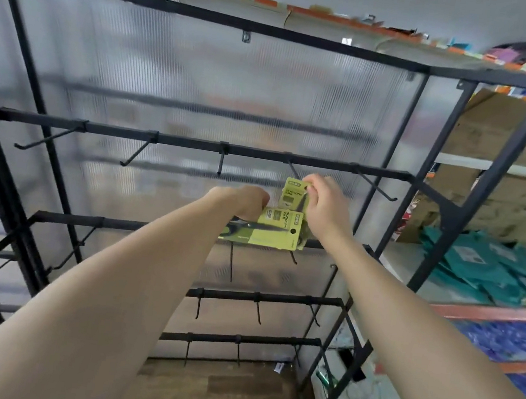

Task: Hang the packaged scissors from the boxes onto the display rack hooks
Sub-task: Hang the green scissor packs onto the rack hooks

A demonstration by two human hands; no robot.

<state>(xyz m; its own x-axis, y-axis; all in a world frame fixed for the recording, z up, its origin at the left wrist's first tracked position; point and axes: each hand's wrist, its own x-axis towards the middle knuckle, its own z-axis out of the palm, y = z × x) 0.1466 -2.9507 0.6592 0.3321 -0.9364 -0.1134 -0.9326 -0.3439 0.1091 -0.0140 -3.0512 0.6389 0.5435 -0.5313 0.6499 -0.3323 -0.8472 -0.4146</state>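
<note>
One yellow-green scissors pack (pixel 293 193) hangs upright, long axis vertical, pinched at its top edge by the right hand (pixel 322 203), just below the tip of a hook (pixel 293 169) on the rack's upper crossbar (pixel 179 140). Judged: hang-hole must pass up and onto that hook tip. Left hand (pixel 244 199) grips spare packs (pixel 271 227) lying horizontally, lower and just left. Display rack (pixel 437 174) hooks otherwise bare.

We see matt black metal rack (pixel 192 143); ribbed translucent plastic back panel (pixel 204 72); glossy yellow-green card scissors packs (pixel 279 231); brown wood-grain floor (pixel 218 389); teal cloth (pixel 485 269).
</note>
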